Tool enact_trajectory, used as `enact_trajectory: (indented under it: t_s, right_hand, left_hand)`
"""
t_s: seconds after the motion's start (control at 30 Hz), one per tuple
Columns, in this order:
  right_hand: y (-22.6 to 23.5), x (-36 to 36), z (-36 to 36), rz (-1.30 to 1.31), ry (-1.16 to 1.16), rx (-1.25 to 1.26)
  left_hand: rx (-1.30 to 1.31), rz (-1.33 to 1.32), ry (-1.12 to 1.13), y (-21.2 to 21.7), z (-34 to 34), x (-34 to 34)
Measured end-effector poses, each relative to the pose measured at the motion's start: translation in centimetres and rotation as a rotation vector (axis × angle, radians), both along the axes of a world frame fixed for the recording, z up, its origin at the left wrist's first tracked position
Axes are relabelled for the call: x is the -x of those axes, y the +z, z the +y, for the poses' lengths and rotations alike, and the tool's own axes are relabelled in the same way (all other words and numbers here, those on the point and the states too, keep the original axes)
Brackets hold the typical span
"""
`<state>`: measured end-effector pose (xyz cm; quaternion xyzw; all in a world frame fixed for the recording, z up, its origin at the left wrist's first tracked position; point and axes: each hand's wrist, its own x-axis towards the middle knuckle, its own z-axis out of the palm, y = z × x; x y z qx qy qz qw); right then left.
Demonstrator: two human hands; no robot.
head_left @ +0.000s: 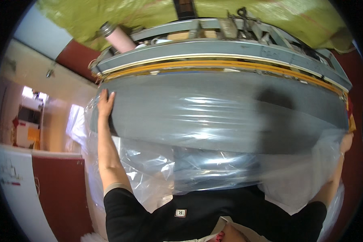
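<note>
Clear plastic bag (149,169) hangs slack nearest the body, its mouth drawn up over the near edge of the grey fabric panel (213,117) on the table, so both arms are spread wide to span it. Left hand (105,103) lies flat on the panel's left end, fingers together, pinning film; right hand (346,142) sits at the right edge, mostly hidden, grip can't tell. Beyond: yellow-edged table rim (230,64), pink bottle (119,38).
</note>
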<state>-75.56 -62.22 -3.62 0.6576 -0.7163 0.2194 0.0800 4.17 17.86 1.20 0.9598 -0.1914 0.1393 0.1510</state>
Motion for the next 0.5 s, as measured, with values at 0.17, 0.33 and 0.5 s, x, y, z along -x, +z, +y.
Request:
enact_trajectory:
  t_s: [0.17, 0.33, 0.5]
  right_hand:
    - [3.0, -2.0, 1.5, 0.084, -0.102, -0.012]
    - [4.6, -5.9, 4.2, 0.099, -0.083, 0.026]
    - [5.7, -4.6, 5.5, 0.049, -0.060, 0.020]
  left_hand:
    - [0.312, -0.193, 0.006, -0.1, -4.2, 0.7]
    - [0.853, 0.298, -0.399, 4.3, -17.1, 15.9]
    - [0.261, 1.327, -1.438, 6.4, -26.9, 38.7]
